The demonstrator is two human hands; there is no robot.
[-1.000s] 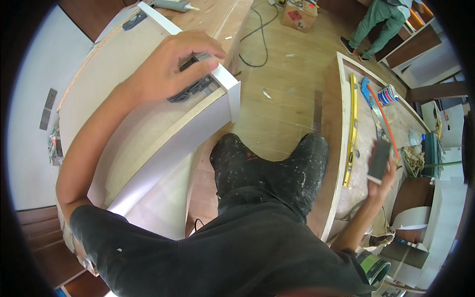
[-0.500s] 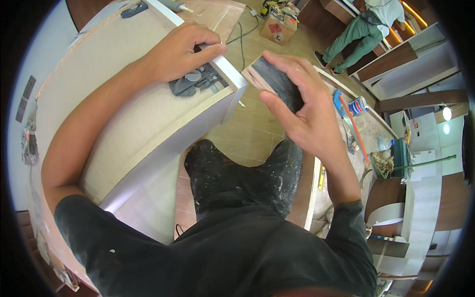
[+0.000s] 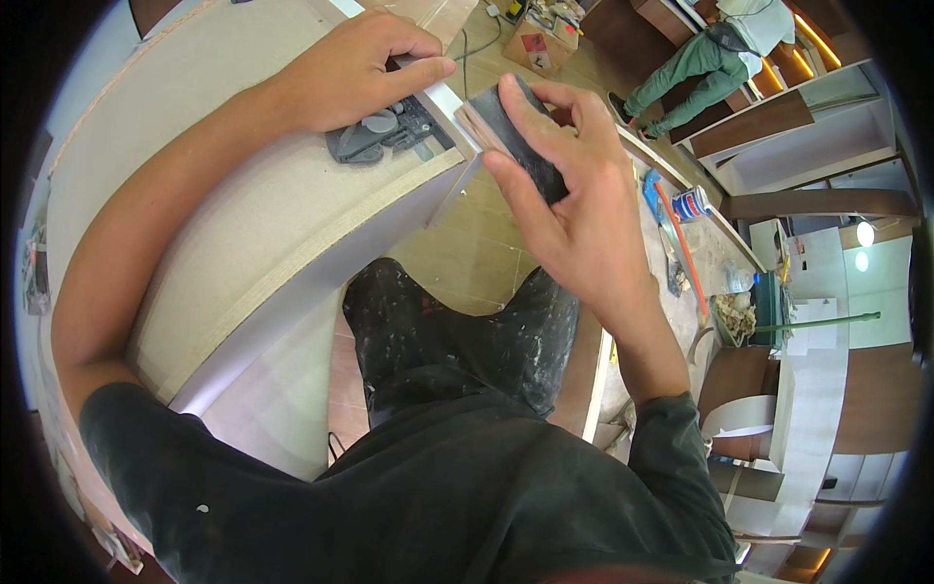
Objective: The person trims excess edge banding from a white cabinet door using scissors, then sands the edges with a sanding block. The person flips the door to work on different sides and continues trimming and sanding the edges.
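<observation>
A pale wooden panel or cabinet part (image 3: 282, 204) with a white edge strip (image 3: 449, 115) lies in front of me to the left. My left hand (image 3: 375, 73) is closed over that edge near its far corner, thumb and fingers on the strip. In my right hand (image 3: 584, 185) is a sanding block (image 3: 525, 154), wood-coloured on its side with a dark, worn face, pinched between thumb and fingers. Its side lies against the outer face of the white edge. Beside my left hand, a grey plastic and metal fitting (image 3: 375, 136) rests on the panel's inner face.
On the right, a long board holds a blue-handled tool (image 3: 654, 190), a can (image 3: 691, 204) and a plastic bottle (image 3: 741, 280). A cardboard box (image 3: 538, 49) stands on the far floor near a cable (image 3: 477, 49). Another person (image 3: 696, 83) stands bent at the far right.
My right hand has brought the sanding block left and up along the white edge, against its outer face. My left hand keeps its hold. The whole view has shifted slightly.
</observation>
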